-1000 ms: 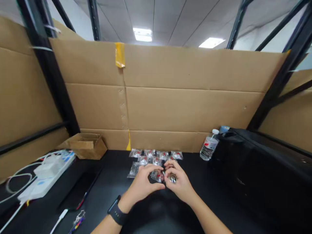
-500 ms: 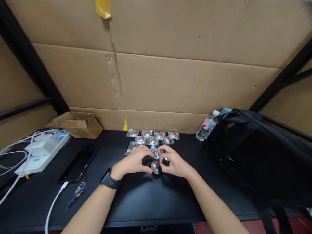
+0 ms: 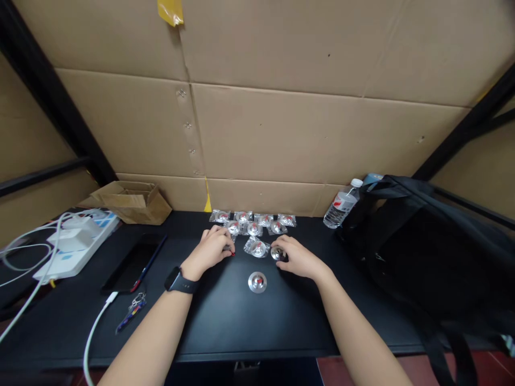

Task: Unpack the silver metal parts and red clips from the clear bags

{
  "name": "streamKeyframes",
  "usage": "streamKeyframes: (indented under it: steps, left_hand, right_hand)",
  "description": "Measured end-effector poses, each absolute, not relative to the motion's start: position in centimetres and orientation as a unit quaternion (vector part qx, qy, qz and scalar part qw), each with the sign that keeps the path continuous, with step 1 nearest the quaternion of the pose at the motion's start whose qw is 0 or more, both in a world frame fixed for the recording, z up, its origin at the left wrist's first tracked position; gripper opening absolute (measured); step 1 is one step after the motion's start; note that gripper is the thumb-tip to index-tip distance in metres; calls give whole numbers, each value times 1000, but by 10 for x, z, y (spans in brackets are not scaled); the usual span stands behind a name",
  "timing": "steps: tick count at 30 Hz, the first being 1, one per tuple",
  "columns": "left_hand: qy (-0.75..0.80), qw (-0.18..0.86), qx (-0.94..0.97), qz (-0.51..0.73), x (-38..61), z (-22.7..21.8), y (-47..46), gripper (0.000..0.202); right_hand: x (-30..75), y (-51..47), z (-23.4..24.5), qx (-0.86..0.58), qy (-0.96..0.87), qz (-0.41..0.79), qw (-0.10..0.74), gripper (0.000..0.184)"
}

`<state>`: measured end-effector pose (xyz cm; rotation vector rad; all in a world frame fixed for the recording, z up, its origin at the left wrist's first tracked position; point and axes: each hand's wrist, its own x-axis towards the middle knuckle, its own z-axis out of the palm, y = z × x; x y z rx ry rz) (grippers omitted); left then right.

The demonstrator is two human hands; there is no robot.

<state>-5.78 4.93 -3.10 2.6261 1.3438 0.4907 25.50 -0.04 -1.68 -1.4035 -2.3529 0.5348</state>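
A round silver metal disc with a red mark [image 3: 257, 282] lies alone on the black table [image 3: 225, 327], between and just in front of my hands. My left hand [image 3: 211, 251], a black watch on its wrist, has its fingers curled over a small red-tipped piece beside a clear bag. My right hand [image 3: 295, 258] is closed on a small silver round part [image 3: 277, 253]. Between the hands lies a clear plastic bag holding a disc [image 3: 256, 247]. Behind it, several similar bagged discs [image 3: 253, 222] lie in rows near the cardboard wall.
A water bottle [image 3: 341, 205] and a large black bag [image 3: 426, 246] stand at the right. At the left are an open cardboard box [image 3: 131, 201], a white power strip with chargers [image 3: 68, 247], a dark phone [image 3: 131, 268], a keyring [image 3: 131, 311] and a white cable [image 3: 94, 335].
The view tilted down from the ceiling to the table. The silver disc went from between my hands onto the table. My hands moved apart and back toward the bagged discs.
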Motion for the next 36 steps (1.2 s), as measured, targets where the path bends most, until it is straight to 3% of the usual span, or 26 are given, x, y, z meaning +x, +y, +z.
streamKeyframes:
  steps: [3, 9, 16, 21, 29, 36]
  left_hand:
    - [467, 62, 868, 160, -54, -33, 45, 11]
    - [440, 36, 882, 164, -45, -35, 41, 13]
    - [410, 107, 869, 257, -27, -23, 34, 15]
    - [398, 109, 863, 290, -18, -18, 27, 12]
    - [421, 116, 845, 309, -14, -27, 30, 12]
    - [444, 107, 831, 318, -9, -23, 25, 15]
  right_hand:
    - [263, 7, -25, -512, -824, 186, 154, 53]
    - [260, 18, -34, -516, -815, 201, 172, 45]
    - [260, 14, -32, -530, -801, 212, 181, 44]
    - [266, 13, -28, -531, -797, 240, 159, 52]
    - [266, 13, -26, -554, -790, 235, 116, 45]
    - [265, 8, -27, -507, -818, 235, 137, 52]
